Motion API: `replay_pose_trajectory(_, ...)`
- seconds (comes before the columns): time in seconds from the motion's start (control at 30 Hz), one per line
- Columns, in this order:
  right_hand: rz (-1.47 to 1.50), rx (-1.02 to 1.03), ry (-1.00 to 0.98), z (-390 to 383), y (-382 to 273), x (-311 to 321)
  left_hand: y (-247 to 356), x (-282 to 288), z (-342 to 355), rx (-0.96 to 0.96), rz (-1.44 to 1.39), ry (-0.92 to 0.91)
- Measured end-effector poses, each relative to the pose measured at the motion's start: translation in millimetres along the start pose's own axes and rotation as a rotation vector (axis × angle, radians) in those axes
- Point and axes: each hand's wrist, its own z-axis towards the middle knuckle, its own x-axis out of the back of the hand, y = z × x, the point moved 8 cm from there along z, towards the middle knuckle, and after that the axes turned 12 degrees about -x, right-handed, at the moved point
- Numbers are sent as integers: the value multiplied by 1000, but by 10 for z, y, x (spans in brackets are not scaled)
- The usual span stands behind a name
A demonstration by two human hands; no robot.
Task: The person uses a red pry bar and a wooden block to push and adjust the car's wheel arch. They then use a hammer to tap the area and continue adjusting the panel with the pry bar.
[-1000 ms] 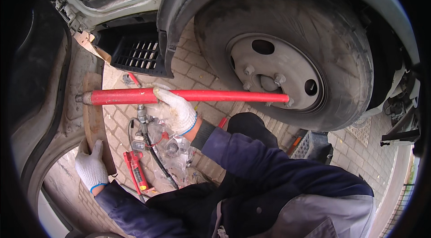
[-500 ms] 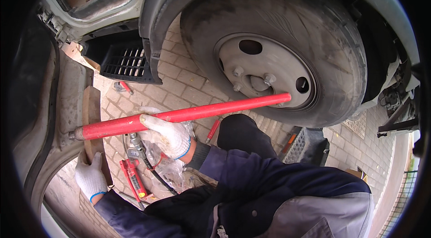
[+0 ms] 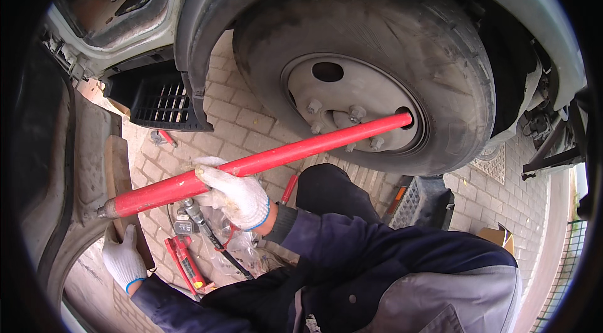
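Wrapped around the red tube nearer its thick end — probably where it balances — the right hand holds it aslant before the wheel in the head view. Left hand clasps the brown board's lower end, likely steadying it along the vehicle panel; tube-to-board contact is unclear.

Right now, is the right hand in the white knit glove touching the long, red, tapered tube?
Touching. The head view shows the right hand wrapped around the red tube, visible along both edges.

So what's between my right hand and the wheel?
In the head view, the red pole in your right hand spans that stretch toward the wheel, with brick paving below.
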Motion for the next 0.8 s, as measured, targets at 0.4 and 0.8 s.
replay_pose_trajectory(0.4, 140, 45, -28, 7, 138, 122, -113, -65, 84, 0, -71, 55)
replay_pose_trajectory(0.8, 79, 33, -136, -145, 281, -3, -355, -55, 9, 18, -203, 91)
